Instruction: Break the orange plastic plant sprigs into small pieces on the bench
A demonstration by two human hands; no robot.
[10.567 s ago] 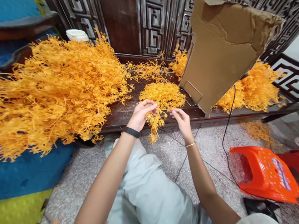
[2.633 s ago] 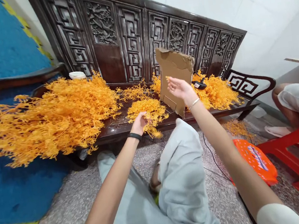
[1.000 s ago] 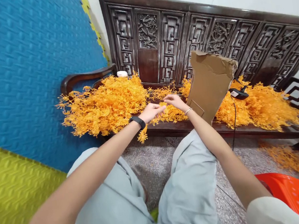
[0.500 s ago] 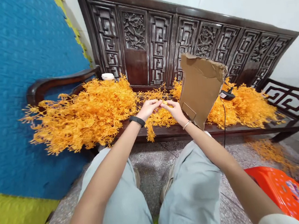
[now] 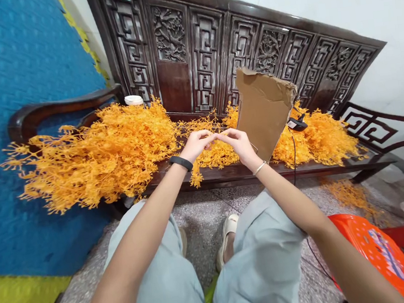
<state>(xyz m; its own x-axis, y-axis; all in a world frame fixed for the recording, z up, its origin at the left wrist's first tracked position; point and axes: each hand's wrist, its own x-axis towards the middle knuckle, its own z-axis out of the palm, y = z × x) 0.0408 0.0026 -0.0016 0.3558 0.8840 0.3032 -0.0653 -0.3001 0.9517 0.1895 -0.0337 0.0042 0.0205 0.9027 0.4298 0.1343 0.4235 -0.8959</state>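
Observation:
My left hand (image 5: 197,145), with a black band at the wrist, is closed in a pinch. My right hand (image 5: 240,146), wearing a thin bracelet, pinches from the other side, so the fingertips of both meet. Bits of orange show at the fingertips, seemingly part of an orange plastic sprig, mostly hidden by the fingers. Just behind and below lies a small heap of orange plastic sprigs (image 5: 220,155) on the dark wooden bench (image 5: 209,181). To the left spreads a bigger pile of the same branching sprigs (image 5: 115,154).
A brown cardboard piece (image 5: 264,108) stands upright right of my hands. Beyond it are more orange sprigs (image 5: 328,137) and a black device (image 5: 297,123) with a cable. A white round container (image 5: 134,100) stands behind the left pile. A red stool (image 5: 377,253) is at lower right.
The view has shifted slightly, and a person's arm now shows at the right edge. My hands stay fingertip to fingertip, with the fingers slightly rearranged. My right foot shows more.

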